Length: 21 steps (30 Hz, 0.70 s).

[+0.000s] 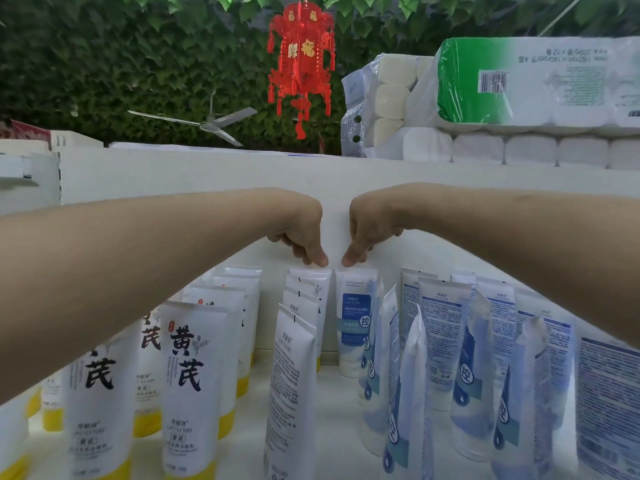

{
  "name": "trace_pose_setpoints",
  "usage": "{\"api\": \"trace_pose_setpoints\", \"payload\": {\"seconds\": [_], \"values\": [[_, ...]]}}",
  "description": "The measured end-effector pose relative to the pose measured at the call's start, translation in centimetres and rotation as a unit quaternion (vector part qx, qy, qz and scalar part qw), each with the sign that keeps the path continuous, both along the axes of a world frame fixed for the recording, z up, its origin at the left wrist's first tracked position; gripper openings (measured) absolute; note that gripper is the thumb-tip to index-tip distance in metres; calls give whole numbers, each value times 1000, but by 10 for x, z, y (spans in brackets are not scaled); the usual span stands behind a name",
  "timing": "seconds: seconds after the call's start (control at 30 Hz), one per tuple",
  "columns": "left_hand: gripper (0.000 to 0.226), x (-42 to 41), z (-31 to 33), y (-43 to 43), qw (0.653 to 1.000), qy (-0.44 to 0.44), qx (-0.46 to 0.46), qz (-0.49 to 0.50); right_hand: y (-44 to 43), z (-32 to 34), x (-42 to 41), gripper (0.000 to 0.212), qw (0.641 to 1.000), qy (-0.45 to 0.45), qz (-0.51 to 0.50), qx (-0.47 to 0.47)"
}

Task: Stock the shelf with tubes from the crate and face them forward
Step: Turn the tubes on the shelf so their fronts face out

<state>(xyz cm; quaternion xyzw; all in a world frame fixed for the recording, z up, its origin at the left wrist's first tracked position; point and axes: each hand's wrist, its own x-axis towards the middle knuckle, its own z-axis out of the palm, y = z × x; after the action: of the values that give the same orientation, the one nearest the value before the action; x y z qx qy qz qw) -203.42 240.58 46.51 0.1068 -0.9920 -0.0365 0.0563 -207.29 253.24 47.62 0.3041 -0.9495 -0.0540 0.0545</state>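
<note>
My left hand (pixel 301 239) reaches to the back of the white shelf (pixel 332 382), fingers curled, with its tips just above the crimped top of the rearmost white tube (pixel 313 282) in the middle row. My right hand (pixel 369 235), also curled, has its tips just above the top of a blue-labelled tube (pixel 355 320) that stands upright with its front facing me. Neither hand visibly grips a tube. Yellow-capped white tubes (pixel 192 386) stand in rows at the left, labels forward. Blue tubes (pixel 441 341) at the right stand turned at mixed angles, several showing their backs.
The shelf's white back panel (pixel 207 174) rises behind the hands. Packs of toilet paper (pixel 519 98) lie on top at the right. A red paper lantern (pixel 301 67) and a ceiling fan (pixel 207 124) hang against green foliage beyond.
</note>
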Motion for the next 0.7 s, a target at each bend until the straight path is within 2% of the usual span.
{"api": "trace_pose_setpoints", "payload": {"seconds": [0.17,0.3,0.5,0.7], "values": [[40,16,5,7,997,-53,-18,50,14,15,21,36,999,-48,-16,0],[45,24,1,4,992,-89,-39,79,23,17,31,36,998,-49,-32,34],[42,25,-5,5,992,-100,-33,73,25,6,33,33,994,-68,-49,75],[30,22,-5,3,993,-100,-26,54,20,1,29,26,993,-69,-37,89]]}}
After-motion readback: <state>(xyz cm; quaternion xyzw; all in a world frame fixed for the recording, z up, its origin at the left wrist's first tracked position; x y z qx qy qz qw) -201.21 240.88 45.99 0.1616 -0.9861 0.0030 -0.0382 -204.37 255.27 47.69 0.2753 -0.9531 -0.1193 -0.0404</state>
